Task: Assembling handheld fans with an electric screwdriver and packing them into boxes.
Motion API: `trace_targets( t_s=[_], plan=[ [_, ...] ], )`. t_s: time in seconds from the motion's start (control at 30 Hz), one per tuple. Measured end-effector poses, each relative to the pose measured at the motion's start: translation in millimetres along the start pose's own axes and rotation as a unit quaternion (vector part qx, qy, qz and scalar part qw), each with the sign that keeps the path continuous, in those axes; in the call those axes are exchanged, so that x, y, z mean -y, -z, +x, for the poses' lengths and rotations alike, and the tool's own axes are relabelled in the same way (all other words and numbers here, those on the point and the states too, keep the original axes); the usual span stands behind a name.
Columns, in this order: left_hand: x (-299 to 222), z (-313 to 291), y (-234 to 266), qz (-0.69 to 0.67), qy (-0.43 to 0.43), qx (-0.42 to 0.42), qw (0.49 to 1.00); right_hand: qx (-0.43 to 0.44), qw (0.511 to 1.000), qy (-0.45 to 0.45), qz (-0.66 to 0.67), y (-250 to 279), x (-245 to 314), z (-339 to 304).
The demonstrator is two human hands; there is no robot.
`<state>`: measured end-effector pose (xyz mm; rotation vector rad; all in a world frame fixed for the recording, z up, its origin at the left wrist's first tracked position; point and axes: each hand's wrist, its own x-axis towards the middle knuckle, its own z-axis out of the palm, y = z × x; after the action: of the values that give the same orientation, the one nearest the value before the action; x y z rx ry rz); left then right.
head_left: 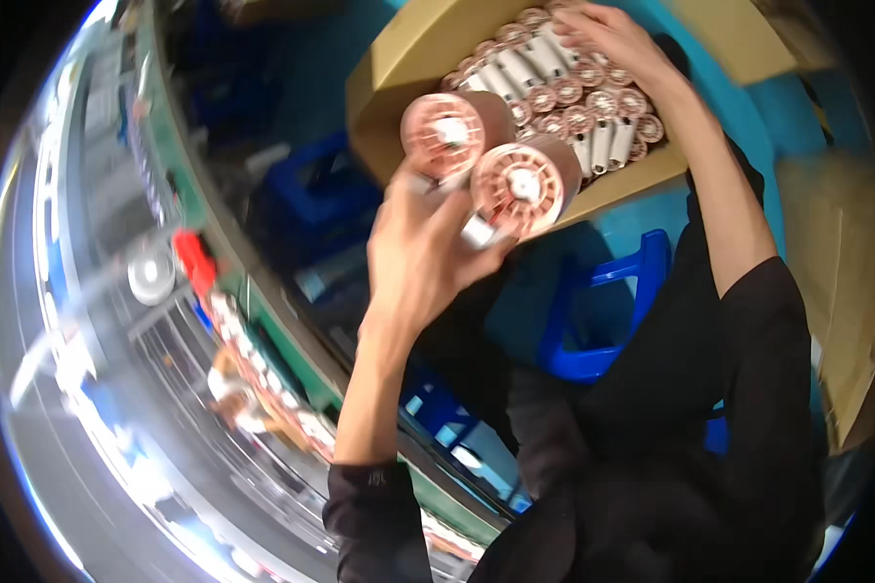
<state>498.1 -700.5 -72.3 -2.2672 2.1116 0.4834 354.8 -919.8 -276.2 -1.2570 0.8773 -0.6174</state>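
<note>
My left hand [420, 248] is raised and grips two copper-coloured wound coils [486, 160] with round pinkish end flanges, side by side, their ends facing me. My right hand [620, 41] reaches into an open cardboard box [408, 68] and rests on the top layer of several more such coils [574, 92] and white tubes packed inside. Whether the right fingers close on one is hidden. Both forearms are bare below black sleeves.
A blue plastic stool [603, 311] stands on the teal floor below the box. Flattened cardboard [846, 291] lies at the right. A green-edged workbench [262, 321] runs down the left with a red object [192, 257] and small parts on it. A blue crate [316, 194] sits beneath.
</note>
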Motion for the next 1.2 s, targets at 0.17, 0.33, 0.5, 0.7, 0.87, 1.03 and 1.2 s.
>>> trace_targets(
  t_s=[0.17, 0.33, 0.5, 0.7, 0.87, 1.03, 1.2],
  plan=[
    [45, 127, -168, 0.172, -0.212, 0.253, 0.928, -0.159, 0.983, -0.067, -0.055, 65, 14, 1],
    [44, 168, -288, 0.283, -0.431, 0.281, 0.810, -0.242, 0.968, -0.044, -0.052, 71, -17, 2],
    [63, 201, -323, 0.365, -0.599, 0.186, 0.688, -0.145, 0.983, -0.090, -0.065, 54, 13, 3],
    [71, 207, -359, 0.293, -0.658, 0.139, 0.680, -0.089, 0.985, -0.106, -0.105, 38, 10, 10],
    [76, 186, -389, 0.343, -0.604, 0.100, 0.713, -0.104, 0.979, -0.090, -0.149, 31, 9, 9],
    [77, 124, -388, 0.255, -0.437, 0.068, 0.860, -0.068, 0.987, -0.046, -0.139, 12, 18, 26],
    [5, 89, -306, 0.213, -0.173, 0.286, 0.918, -0.065, 0.991, 0.020, -0.117, 0, -13, 38]
  ],
)
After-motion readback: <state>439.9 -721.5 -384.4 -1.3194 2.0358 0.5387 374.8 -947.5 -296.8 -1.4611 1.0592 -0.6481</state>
